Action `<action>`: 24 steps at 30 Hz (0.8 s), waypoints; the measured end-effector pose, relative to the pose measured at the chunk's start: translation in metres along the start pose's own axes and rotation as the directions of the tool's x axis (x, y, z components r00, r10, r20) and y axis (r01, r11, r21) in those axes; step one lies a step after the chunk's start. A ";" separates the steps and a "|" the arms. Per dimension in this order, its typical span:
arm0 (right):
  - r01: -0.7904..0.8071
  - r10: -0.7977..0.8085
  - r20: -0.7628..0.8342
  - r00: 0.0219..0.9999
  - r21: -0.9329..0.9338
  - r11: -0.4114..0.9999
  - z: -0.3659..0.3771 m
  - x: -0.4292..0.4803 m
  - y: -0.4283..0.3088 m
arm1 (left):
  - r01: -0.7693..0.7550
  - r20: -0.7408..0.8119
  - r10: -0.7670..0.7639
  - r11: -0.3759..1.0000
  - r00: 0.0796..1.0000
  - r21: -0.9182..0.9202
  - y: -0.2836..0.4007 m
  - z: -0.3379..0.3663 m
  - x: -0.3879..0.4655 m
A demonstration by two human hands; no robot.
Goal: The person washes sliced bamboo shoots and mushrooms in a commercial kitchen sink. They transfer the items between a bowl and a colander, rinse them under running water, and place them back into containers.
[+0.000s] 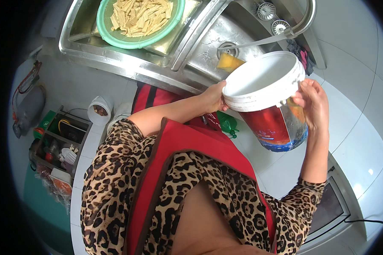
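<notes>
Between my two hands is a white plastic bucket [268, 102] with a red and blue printed wrap, tilted at the front edge of the sink. My left hand [213, 97] grips its rim on the left. On the opposite side my right hand [312, 98] holds the rim with bent fingers. The visible inside wall is white; its bottom is hidden. Behind the bucket, a yellow sponge [229, 62] lies in the right sink basin [207, 41] near the drain. Water streams from the curved faucet [306, 19] toward that drain.
A green-rimmed mesh basket [140, 45] of dried tofu-skin sticks [142, 16] sits over the left basin. Two metal sink strainers [266, 11] and dark cloths [300, 57] lie at the sink's right. A green plastic bottle [227, 123] is below; a storage rack [59, 143] stands left.
</notes>
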State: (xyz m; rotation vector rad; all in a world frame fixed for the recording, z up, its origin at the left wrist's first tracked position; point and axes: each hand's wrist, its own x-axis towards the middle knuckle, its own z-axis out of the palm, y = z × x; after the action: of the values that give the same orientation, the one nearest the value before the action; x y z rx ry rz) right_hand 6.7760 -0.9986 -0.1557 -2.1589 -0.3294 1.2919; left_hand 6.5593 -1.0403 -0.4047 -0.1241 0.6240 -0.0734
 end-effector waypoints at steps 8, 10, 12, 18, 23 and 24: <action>-0.065 0.061 0.119 0.991 0.029 0.997 0.013 0.026 -0.029 | 0.278 0.038 -0.275 0.949 0.961 -0.152 -0.019 0.007 0.007; -0.097 0.096 0.066 0.993 0.023 0.995 0.007 0.021 -0.030 | 0.272 0.030 -0.270 0.952 0.962 -0.140 -0.020 0.014 0.004; -0.085 0.084 0.012 0.996 0.023 0.996 -0.001 0.012 -0.032 | 0.253 0.018 -0.252 0.961 0.967 -0.109 -0.013 0.022 -0.003; 0.062 -0.062 0.004 0.998 0.011 0.998 -0.027 -0.017 -0.020 | -0.157 -0.070 0.169 0.975 0.983 0.155 0.033 0.044 -0.051; 0.103 -0.103 -0.025 0.994 0.015 0.995 -0.032 -0.006 0.030 | -0.516 -0.067 0.567 0.786 0.821 0.341 0.056 0.050 -0.075; 0.089 -0.089 -0.017 0.996 -0.003 0.996 -0.031 0.001 0.043 | -0.504 -0.102 0.590 0.756 0.801 0.418 0.058 0.049 -0.075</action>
State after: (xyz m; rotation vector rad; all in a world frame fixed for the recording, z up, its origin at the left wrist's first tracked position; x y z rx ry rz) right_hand 6.7992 -1.0438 -0.1718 -2.1310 -0.4159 1.2231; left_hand 6.5294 -0.9703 -0.3299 0.4531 0.8474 0.3779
